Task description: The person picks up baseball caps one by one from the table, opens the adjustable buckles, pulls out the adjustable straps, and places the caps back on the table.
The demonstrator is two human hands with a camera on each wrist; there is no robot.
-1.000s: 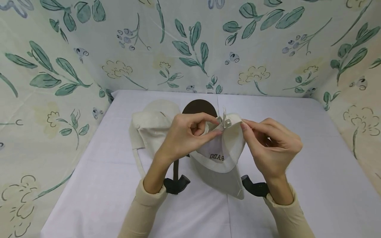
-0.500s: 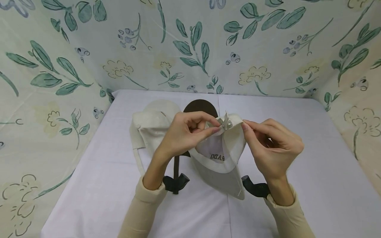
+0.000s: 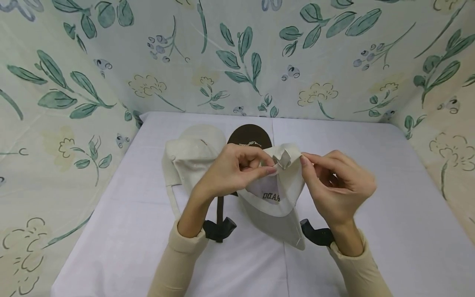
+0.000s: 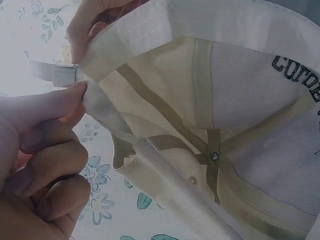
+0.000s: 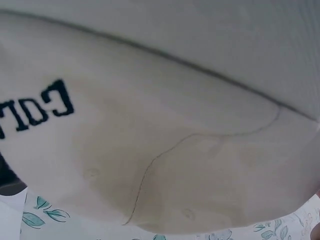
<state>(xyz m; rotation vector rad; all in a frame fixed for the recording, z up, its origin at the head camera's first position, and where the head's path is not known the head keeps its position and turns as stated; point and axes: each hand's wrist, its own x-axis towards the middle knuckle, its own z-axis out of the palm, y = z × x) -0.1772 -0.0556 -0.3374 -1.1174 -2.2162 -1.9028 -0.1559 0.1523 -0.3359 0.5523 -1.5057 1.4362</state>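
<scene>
A white cap (image 3: 269,208) is held up over the table, its hollow inside facing me and its brim hanging down toward me. At its rear band my left hand (image 3: 233,171) pinches the strap between thumb and forefinger, just beside a metal buckle (image 3: 285,160). My right hand (image 3: 339,181) pinches the band's edge at the right of the buckle. In the left wrist view the buckle (image 4: 65,76) sits on the strap close to the fingertips, and the cap's taped seams (image 4: 162,105) show. Dark lettering (image 5: 37,110) marks the cap's front in the right wrist view.
A second white cap (image 3: 189,150) lies at the left with its strap trailing forward. Behind the hands lies a brown cap (image 3: 249,133), partly covered, with its strap (image 3: 219,206) beside my left wrist. Floral cloth (image 3: 237,62) hangs behind the white-covered table (image 3: 130,247).
The left fingertips have shifted slightly down along the strap, and the buckle has tipped from standing up to facing me. Lettering on the brown cap now shows above the left hand.
</scene>
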